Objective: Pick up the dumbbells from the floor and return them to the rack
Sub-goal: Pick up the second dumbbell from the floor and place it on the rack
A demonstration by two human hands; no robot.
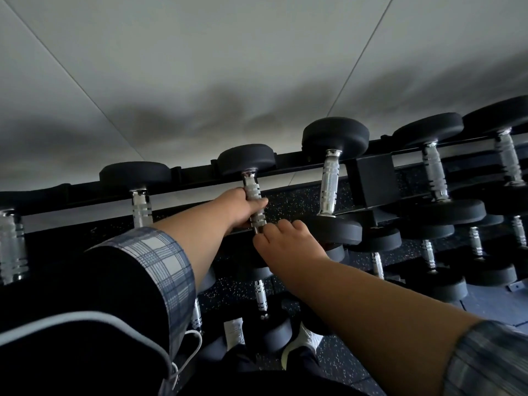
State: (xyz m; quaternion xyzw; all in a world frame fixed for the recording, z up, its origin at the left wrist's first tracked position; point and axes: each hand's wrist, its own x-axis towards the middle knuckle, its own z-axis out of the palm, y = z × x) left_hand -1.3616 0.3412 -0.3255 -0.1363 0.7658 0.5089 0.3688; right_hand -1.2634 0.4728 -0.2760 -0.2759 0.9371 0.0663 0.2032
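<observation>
A black-headed dumbbell (246,159) with a knurled chrome handle lies across the top tier of the black rack (194,170), its far head against the back rail. My left hand (243,208) is wrapped around the handle. My right hand (288,242) is cupped over the near end of the same dumbbell, fingers curled, and hides the near head. Both forearms reach out from plaid sleeves.
Neighbouring dumbbells sit close on both sides of the top tier, one to the left (134,174) and a larger one to the right (335,137). Several more fill the lower tiers (434,284). My white shoes (305,341) stand on speckled floor below; a pale wall is behind.
</observation>
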